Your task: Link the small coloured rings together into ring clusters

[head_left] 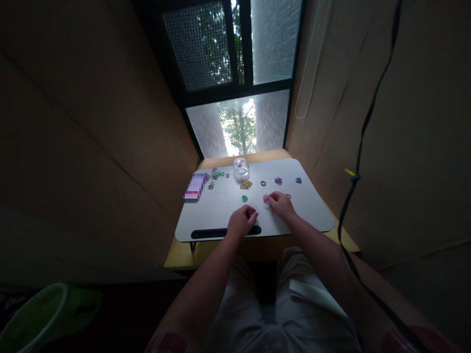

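My right hand [281, 205] is over the right half of the white lap table, its thumb and fingertips closed on pink hair ties [266, 198] in a small pile. A single red-pink hair tie [288, 196] lies just beyond its knuckles. My left hand [241, 220] rests near the table's front edge with curled fingers; whatever they hold, if anything, is hidden. A green pile of hair ties [245, 198] sits ahead of it. Farther back are a yellow pile [246, 185], a dark ring [263, 183], a purple pile [278, 180] and a blue-grey pile [299, 180].
A clear plastic jar [241, 169] stands at the table's back. Mixed red and green hair ties [217, 175] are scattered at the back left, beside a blurred-out flat purple item [195, 188]. A black slot [209, 233] runs along the front edge. A dark cable [362, 132] hangs at right.
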Motion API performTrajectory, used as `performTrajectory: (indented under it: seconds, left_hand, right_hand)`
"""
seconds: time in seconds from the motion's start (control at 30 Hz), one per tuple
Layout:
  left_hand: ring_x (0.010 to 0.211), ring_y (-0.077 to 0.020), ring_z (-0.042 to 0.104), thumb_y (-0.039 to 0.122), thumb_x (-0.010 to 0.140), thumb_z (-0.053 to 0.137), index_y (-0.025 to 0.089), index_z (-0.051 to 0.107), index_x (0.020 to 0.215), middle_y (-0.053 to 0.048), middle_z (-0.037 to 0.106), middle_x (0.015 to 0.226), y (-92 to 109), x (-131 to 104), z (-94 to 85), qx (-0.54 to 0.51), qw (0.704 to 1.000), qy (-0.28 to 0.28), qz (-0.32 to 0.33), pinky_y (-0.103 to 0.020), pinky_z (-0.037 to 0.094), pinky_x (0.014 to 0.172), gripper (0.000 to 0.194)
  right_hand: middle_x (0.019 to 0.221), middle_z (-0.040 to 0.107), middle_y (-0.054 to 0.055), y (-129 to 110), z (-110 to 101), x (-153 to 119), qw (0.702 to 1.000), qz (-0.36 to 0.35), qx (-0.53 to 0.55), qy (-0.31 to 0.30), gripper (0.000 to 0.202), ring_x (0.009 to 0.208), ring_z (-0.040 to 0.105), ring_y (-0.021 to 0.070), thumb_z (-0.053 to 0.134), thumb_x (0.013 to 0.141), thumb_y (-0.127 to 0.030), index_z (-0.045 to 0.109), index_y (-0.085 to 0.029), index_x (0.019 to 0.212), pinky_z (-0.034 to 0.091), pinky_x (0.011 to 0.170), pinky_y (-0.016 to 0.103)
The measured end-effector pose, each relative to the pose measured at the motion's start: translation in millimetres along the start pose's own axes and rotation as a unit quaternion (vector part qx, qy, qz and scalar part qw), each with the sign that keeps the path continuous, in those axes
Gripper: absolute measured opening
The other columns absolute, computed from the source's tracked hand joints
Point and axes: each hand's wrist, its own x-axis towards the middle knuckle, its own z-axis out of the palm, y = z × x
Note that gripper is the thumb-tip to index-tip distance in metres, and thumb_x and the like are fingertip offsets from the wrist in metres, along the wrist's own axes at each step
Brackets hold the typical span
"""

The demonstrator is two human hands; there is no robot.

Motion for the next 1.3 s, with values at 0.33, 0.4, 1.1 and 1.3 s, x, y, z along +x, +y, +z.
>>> performTrajectory:
  seconds: [0.33,0.4,1.1,1.3]
  left_hand:
    - [0.065,-0.0109,0.056,0.033,0.081,0.059,0.021,0.063,0.086,0.001,0.065,0.074,3,-1,-1.1,-0.006,1.0,0.004,0.0,-0.024,0.04,0.062,0.014]
    - [0.065,-0.011,0.056,0.033,0.081,0.059,0.021,0.063,0.085,0.001,0.065,0.074,4,-1,-1.6,-0.01,1.0,0.001,-0.003,-0.024,0.04,0.062,0.014]
    - [0.064,-0.0111,0.055,0.032,0.081,0.058,0.021,0.062,0.083,0.001,0.065,0.073,3,-2,-0.2,0.004,1.0,0.005,0.003,-0.024,0.038,0.06,0.013]
    - [0.063,-0.0113,0.055,0.033,0.081,0.057,0.021,0.063,0.082,0.001,0.064,0.071,0,-1,0.7,0.005,1.0,0.008,0.005,-0.024,0.038,0.06,0.014]
  right_hand:
    - [0.045,0.053,-0.003,0,-4,12,0.994,0.104,0.024,-0.007,0.021,0.035,0.046,0.0088,0.061,0.076,-0.035,0.054,-0.018,0.066,0.033,0.035,0.019]
    - [0.044,0.053,-0.003,-2,-4,11,0.992,0.117,0.038,-0.008,0.021,0.034,0.046,0.0086,0.062,0.076,-0.034,0.053,-0.018,0.066,0.033,0.034,0.019]
    - [0.06,0.059,0.0,-12,0,-31,0.952,-0.16,-0.262,-0.007,0.012,0.055,0.049,0.0133,0.049,0.074,-0.025,0.055,-0.02,0.065,0.03,0.055,0.024]
    - [0.051,0.056,0.001,-11,-2,-28,0.952,-0.148,-0.266,-0.028,0.024,0.048,0.042,0.0114,0.049,0.072,-0.026,0.051,-0.018,0.05,0.025,0.052,0.025]
